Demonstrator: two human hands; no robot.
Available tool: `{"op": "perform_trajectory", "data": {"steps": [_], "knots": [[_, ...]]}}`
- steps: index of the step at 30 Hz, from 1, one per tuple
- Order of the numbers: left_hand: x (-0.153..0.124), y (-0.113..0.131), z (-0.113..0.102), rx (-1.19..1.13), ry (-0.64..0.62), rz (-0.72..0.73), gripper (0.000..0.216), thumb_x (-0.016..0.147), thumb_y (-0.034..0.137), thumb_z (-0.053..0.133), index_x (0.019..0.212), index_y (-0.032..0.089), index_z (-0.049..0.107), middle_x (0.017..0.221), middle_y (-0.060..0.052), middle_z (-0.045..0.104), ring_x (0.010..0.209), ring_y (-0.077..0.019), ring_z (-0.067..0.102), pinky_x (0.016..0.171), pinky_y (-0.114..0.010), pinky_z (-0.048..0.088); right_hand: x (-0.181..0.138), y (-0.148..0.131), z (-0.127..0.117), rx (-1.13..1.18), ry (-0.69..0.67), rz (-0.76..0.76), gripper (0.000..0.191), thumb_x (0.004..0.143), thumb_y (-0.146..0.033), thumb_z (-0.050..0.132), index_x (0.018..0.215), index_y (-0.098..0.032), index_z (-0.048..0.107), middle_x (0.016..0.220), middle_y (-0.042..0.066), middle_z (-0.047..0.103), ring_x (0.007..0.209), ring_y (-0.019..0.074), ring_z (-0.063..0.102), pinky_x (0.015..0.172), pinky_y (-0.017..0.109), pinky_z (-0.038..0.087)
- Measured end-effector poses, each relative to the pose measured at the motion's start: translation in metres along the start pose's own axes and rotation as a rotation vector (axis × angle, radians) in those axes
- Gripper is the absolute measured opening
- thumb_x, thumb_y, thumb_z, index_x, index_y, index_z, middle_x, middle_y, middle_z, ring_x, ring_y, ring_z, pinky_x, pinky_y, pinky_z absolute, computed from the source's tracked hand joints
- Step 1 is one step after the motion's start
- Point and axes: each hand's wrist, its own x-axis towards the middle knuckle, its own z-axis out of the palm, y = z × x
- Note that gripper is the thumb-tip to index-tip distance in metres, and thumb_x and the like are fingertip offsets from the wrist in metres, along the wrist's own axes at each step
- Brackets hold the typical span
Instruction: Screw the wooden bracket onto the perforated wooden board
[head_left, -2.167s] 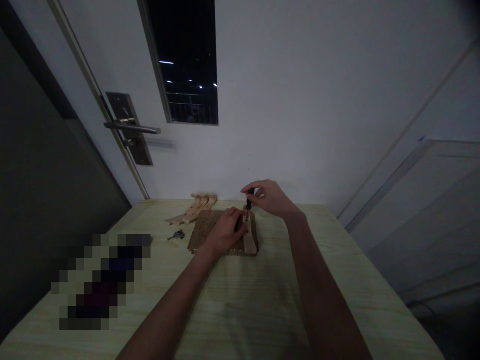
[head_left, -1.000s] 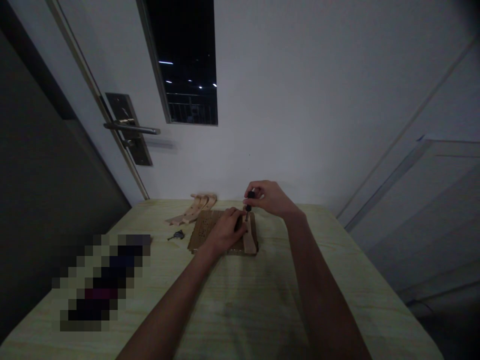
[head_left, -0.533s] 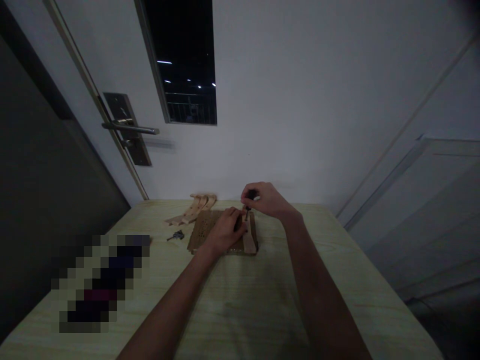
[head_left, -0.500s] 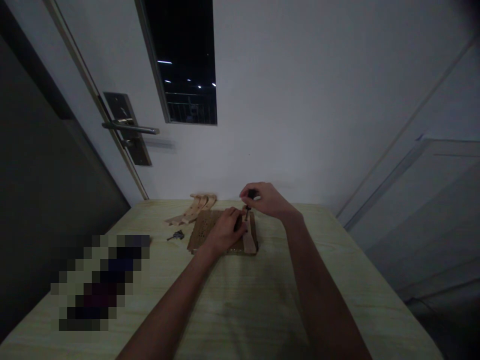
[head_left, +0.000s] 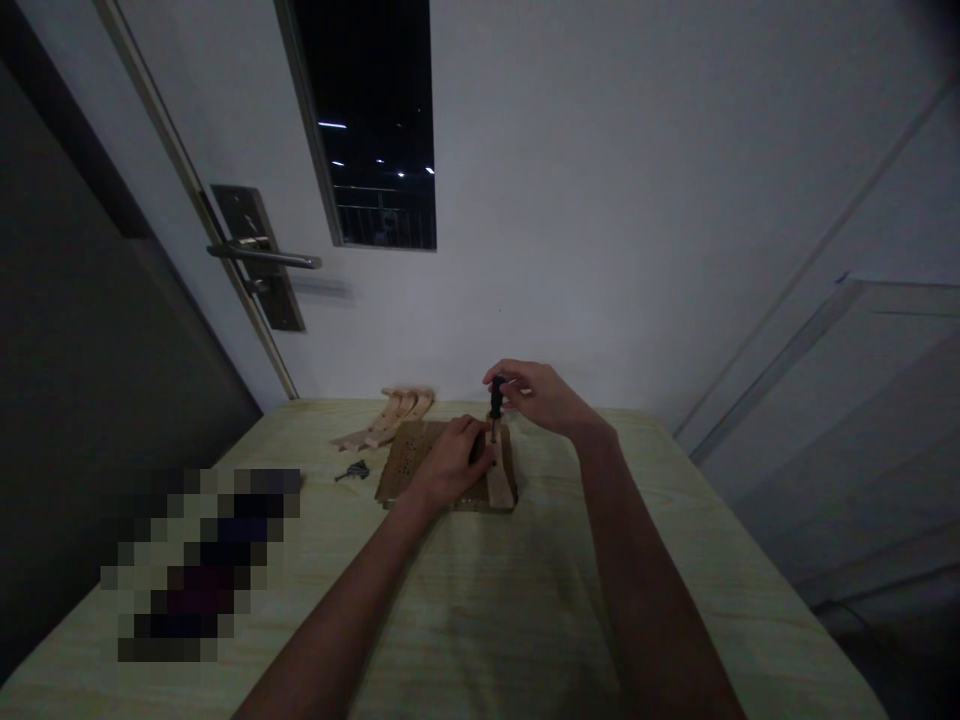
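Observation:
A brown wooden board (head_left: 405, 462) with rows of small holes lies at the far side of the table. A pale wooden strip (head_left: 499, 484) rests along its right edge. My left hand (head_left: 452, 460) lies on the board, its fingers pressed against the strip beside the tool's tip. My right hand (head_left: 538, 393) pinches the black handle of a small screwdriver (head_left: 496, 403) that stands upright with its tip on the strip's far end.
Several curved pale wooden pieces (head_left: 390, 414) lie by the wall, left of the board. A small dark metal item (head_left: 352, 470) sits on the pale wood-grain table (head_left: 487, 610). A blurred patch (head_left: 199, 560) covers the near left. A door with a lever handle (head_left: 264, 258) stands at left.
My right hand's fingers have shifted round the screwdriver's handle, which now shows more. My left hand and the board have stayed in place.

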Motion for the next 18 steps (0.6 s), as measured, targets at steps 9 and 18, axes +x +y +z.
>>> {"op": "perform_trajectory", "data": {"steps": [9,18], "knots": [[-0.0005,-0.0003,0.0001,0.007,0.003,-0.002,0.018,0.084,0.023,0.050,0.101,0.017,0.056,0.100,-0.007,0.056,0.097,-0.0217,0.054,0.088,-0.038,0.046,-0.0001,-0.0026,-0.0013,0.029,0.024,-0.013,0.019,0.077,-0.013,0.055,0.092,-0.018,0.067,0.084,0.004,0.068,0.074,0.0119,0.063,0.071,0.026,0.052],[0.0002,0.0011,-0.0007,-0.007,-0.008,-0.014,0.020,0.084,0.021,0.050,0.102,0.018,0.056,0.101,-0.008,0.057,0.098,-0.0219,0.054,0.089,-0.039,0.045,-0.0014,0.0002,-0.0059,0.016,0.026,-0.010,0.012,0.074,-0.023,0.063,0.086,-0.019,0.065,0.066,-0.002,0.060,0.062,0.0097,0.057,0.061,0.023,0.048]]}}
